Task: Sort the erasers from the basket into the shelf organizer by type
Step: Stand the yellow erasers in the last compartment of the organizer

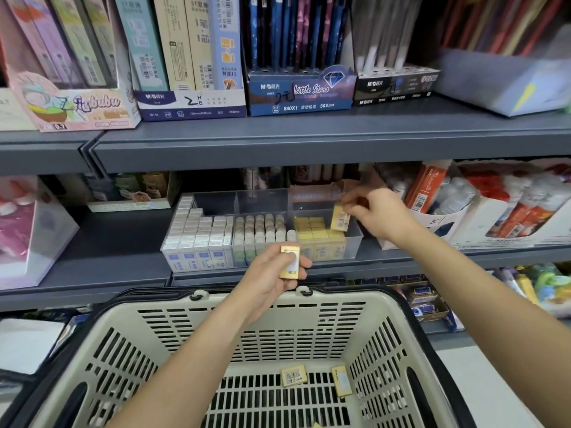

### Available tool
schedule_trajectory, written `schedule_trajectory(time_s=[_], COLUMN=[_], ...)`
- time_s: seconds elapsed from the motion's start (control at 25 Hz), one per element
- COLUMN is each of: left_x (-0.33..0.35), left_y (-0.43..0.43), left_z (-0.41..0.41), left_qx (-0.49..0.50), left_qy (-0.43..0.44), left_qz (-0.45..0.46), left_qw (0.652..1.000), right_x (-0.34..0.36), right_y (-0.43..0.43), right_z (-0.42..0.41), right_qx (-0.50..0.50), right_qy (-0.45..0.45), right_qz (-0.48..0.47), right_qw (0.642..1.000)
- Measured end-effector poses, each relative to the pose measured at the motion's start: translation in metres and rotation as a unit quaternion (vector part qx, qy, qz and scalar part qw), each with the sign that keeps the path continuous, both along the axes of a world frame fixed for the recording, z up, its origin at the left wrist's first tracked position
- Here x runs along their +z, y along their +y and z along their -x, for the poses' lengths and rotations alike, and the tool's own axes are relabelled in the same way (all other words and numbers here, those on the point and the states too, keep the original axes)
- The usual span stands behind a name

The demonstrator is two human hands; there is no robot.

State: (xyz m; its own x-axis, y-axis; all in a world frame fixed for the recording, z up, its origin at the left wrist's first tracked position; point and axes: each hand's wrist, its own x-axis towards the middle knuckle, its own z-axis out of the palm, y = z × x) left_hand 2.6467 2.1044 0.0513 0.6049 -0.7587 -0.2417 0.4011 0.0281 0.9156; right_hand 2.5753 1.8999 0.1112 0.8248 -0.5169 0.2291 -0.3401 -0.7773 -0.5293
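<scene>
A clear shelf organizer (355,242) on the middle shelf holds white erasers (197,233) on the left, rounded ones (259,227) in the middle and yellow erasers (315,231) on the right. My right hand (377,211) pinches a yellow eraser (340,218) over the right compartment. My left hand (272,273) grips another yellow eraser (289,262) in front of the organizer, above the basket's far rim. The beige basket (253,307) below holds two yellow erasers (293,375) (342,381) on its floor; a corner of a third shows at the bottom edge.
Grey shelf edge (278,143) runs above the organizer, carrying boxes of pencils and leads (296,94). Glue bottles in a white box (509,211) stand right of the organizer. A clear pink box (27,236) sits at the left. Packs lie on the lower shelf (426,301).
</scene>
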Motion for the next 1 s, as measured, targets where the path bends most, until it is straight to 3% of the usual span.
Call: schedule_trajectory(time_s=[0.08, 0.2, 0.4, 0.56, 0.64, 0.8, 0.88, 1.0], left_x=[0.0, 0.001, -0.001, -0.002, -0.002, -0.002, -0.002, -0.001], left_y=[0.0, 0.0, 0.0, -0.001, -0.001, -0.001, -0.001, -0.003], left_z=[0.002, 0.002, 0.0, -0.001, -0.002, 0.0, 0.0, 0.003], left_qx=[0.002, -0.003, -0.002, -0.001, 0.0, -0.011, -0.019, -0.023], left_qy=[-0.006, -0.008, 0.004, 0.005, 0.003, -0.033, -0.054, -0.078], left_qz=[0.003, 0.005, 0.008, 0.016, 0.017, 0.002, 0.001, 0.007], left_qw=[1.0, 1.0, 1.0, 1.0, 1.0, 0.999, 0.998, 0.997], right_x=[-0.003, -0.01, -0.028, -0.035, -0.033, -0.025, -0.02, -0.015], right_y=[-0.009, -0.014, -0.007, -0.008, -0.008, 0.007, 0.027, 0.057], right_z=[-0.008, -0.02, -0.026, -0.029, -0.028, -0.016, -0.008, 0.003], right_qx=[-0.025, -0.024, 0.025, 0.026, 0.031, 0.036, 0.082, 0.147], right_qy=[-0.003, 0.067, 0.121, 0.188, 0.195, 0.114, 0.035, 0.039], right_qz=[0.02, 0.073, 0.04, 0.115, 0.106, 0.118, 0.027, -0.069], right_qw=[0.999, 0.995, 0.992, 0.975, 0.975, 0.986, 0.996, 0.986])
